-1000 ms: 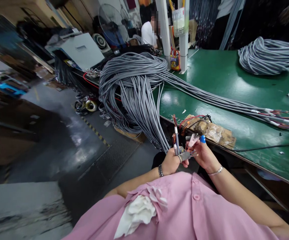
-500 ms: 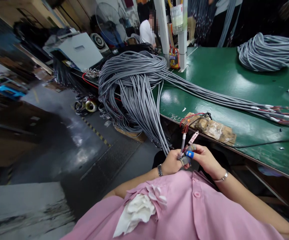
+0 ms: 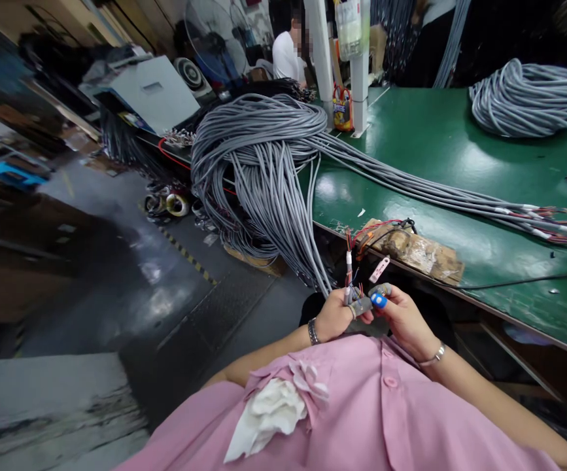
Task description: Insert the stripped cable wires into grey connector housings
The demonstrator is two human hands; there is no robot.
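Observation:
My left hand (image 3: 336,315) is closed round a grey cable (image 3: 348,265), whose stripped end stands upright with thin coloured wires fanning out at the top. More fine wire ends (image 3: 358,289) show just above my fingers. My right hand (image 3: 407,322) is in a pinch beside it, thumb and fingertips together; whatever lies between them is too small to make out. Grey and blue covers wrap some fingertips. A pink tag (image 3: 380,269) with dark marks hangs just above my right fingers. Behind it, on the table edge, lies a tape-wrapped wooden block (image 3: 418,252) with red and black leads.
A large bundle of grey cables (image 3: 273,170) drapes over the edge of the green table (image 3: 430,157) at my left. Its stripped ends (image 3: 541,222) lie to the right. A coiled cable bundle (image 3: 531,98) rests at the back right. Someone in white (image 3: 286,55) sits beyond the posts.
The upright cable end has shifted left, away from the red leads at the block. My right fingers have moved slightly right, apart from my left hand. Loose wire ends now show between the hands.

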